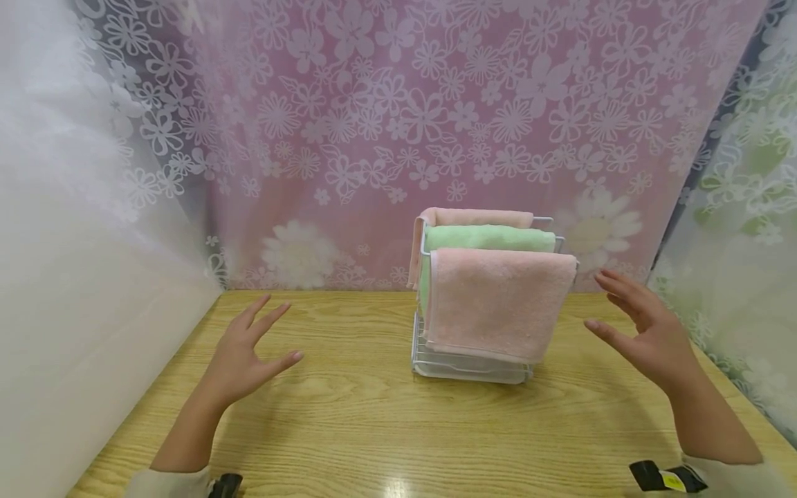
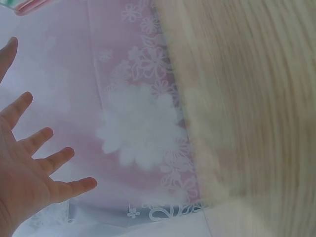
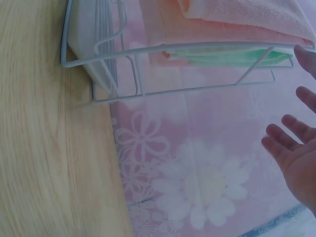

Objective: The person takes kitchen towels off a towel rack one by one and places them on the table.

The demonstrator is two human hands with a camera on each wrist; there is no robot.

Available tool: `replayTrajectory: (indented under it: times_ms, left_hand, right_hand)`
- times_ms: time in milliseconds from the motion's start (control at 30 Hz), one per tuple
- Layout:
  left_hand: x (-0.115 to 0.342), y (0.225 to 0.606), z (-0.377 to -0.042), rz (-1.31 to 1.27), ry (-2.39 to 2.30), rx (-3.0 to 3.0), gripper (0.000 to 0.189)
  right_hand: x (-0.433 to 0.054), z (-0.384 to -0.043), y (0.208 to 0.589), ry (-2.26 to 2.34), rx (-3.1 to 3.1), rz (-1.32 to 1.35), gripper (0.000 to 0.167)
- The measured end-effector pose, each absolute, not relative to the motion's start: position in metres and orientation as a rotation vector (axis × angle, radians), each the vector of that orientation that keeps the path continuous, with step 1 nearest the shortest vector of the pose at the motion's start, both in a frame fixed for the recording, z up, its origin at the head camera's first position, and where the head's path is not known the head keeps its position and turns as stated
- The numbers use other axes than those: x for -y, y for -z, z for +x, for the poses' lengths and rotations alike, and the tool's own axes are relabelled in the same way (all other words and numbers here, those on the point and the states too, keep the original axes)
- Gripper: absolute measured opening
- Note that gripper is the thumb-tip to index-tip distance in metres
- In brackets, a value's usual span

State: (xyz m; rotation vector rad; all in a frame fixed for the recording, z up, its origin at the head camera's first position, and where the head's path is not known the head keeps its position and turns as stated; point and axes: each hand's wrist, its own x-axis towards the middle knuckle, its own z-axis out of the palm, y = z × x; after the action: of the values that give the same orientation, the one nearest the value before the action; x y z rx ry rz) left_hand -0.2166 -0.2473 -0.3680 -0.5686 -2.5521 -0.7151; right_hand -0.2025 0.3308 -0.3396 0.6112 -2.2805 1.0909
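A white wire rack (image 1: 416,346) stands on the table, right of the middle. Over its front bar hangs a pink towel (image 1: 498,301); behind that is a green towel (image 1: 492,237), and another pink towel (image 1: 479,217) drapes over the back bar. My left hand (image 1: 243,360) hovers well to the left of the rack, fingers spread and holding nothing. On the other side my right hand (image 1: 650,332) is raised beside the rack, thumb and fingers apart, nothing in it. The right wrist view shows the rack's side frame (image 3: 187,90) close to those fingertips.
A white tray (image 1: 470,373) forms the rack's base. The wooden table (image 1: 349,429) runs back to a pink flowered curtain (image 1: 373,138). A pale sheet (image 1: 93,277) closes off the left side, and a flowered sheet (image 1: 741,228) the right.
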Motion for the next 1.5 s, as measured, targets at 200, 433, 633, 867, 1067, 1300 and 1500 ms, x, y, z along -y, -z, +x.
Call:
replayTrajectory:
  times_ms: [200, 433, 633, 867, 1067, 1300, 1500]
  left_hand:
    - [0.244, 0.364, -0.219, -0.589, 0.714, 2.548, 0.08]
    - [0.237, 0.357, -0.222, -0.632, 0.709, 2.521, 0.079]
    - [0.231, 0.353, -0.222, -0.635, 0.75, 2.546, 0.08]
    - [0.226, 0.349, -0.224, -0.637, 0.756, 2.551, 0.079]
    - [0.221, 0.345, -0.224, -0.668, 0.762, 2.525, 0.079]
    - [0.216, 0.341, -0.226, -0.691, 0.768, 2.518, 0.078]
    - [0.212, 0.339, -0.227, -0.707, 0.781, 2.497, 0.078]
  right_hand:
    - [-0.325, -0.206, 0.337, -1.152, 2.19, 0.676, 0.07]
    - [-0.32, -0.209, 0.335, -1.23, 2.101, 0.751, 0.065]
    - [-0.316, -0.211, 0.328, -1.483, 2.024, 0.827, 0.061]
    - [-0.313, -0.215, 0.321, -1.651, 1.973, 0.895, 0.06]
    - [-0.309, -0.216, 0.314, -1.699, 1.971, 0.871, 0.057]
    - [-0.303, -0.215, 0.307, -1.708, 1.953, 0.842, 0.05]
    - [-0.298, -0.216, 0.303, -1.727, 1.921, 0.808, 0.042]
